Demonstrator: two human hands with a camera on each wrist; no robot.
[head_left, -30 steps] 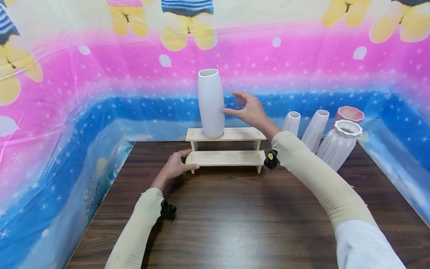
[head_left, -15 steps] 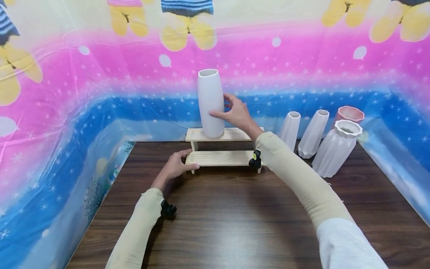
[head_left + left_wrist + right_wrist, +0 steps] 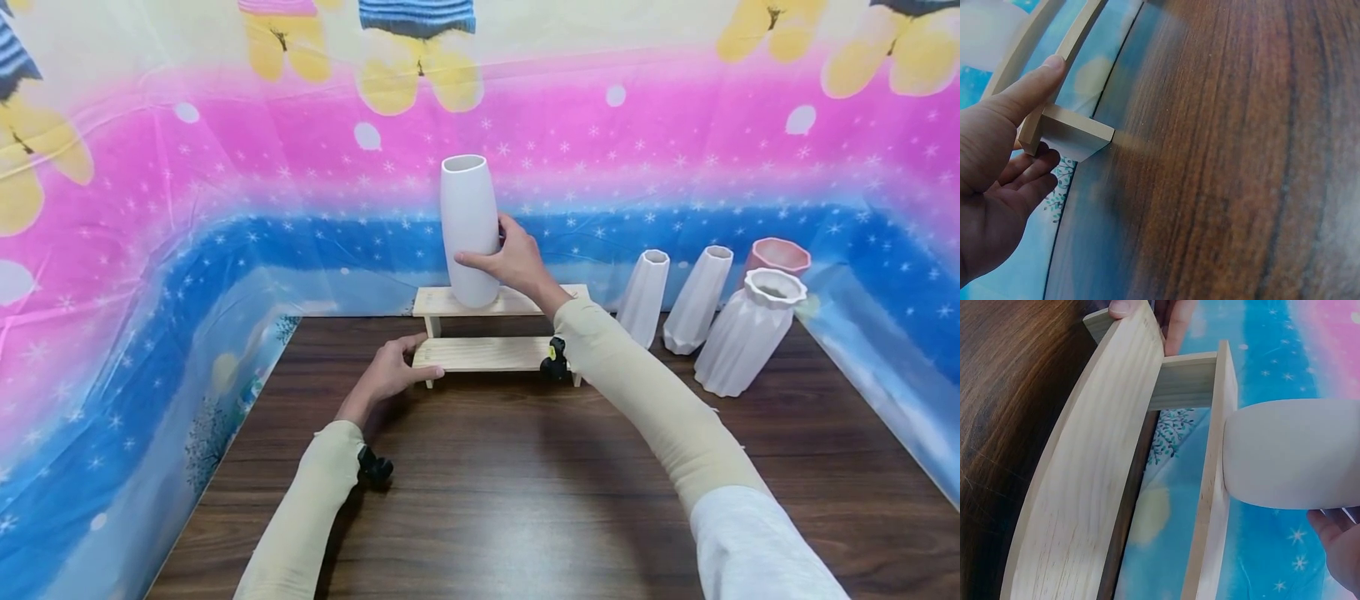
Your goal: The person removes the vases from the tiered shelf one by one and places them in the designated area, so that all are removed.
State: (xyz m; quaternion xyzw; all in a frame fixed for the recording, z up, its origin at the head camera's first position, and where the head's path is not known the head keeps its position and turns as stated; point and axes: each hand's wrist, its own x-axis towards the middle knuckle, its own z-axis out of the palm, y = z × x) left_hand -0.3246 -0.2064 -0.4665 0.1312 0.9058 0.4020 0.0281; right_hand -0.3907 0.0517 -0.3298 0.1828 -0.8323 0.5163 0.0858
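Observation:
A tall smooth white vase (image 3: 468, 217) stands upright on the upper step of a two-step wooden stand (image 3: 480, 354). My right hand (image 3: 519, 260) holds the vase from its right side, thumb across the front and the other fingers partly hidden behind. In the right wrist view the base of the vase (image 3: 1291, 453) meets the upper board, with a bit of that hand (image 3: 1341, 550) beside it. My left hand (image 3: 390, 369) grips the left end of the lower step. Its thumb (image 3: 1035, 90) lies over the board and its fingers are beneath, as the left wrist view shows.
Right of the stand on the dark wooden table (image 3: 480, 492) are two slim white vases (image 3: 643, 300) (image 3: 699, 300), a wider ribbed white vase (image 3: 750, 333) and a pink vase (image 3: 780, 254) behind it. A printed cloth (image 3: 300, 167) hangs behind the table.
My right hand has moved left from beside the white vase and taken hold of it. The left hand has stayed on the stand, and the vase stands in the same place.

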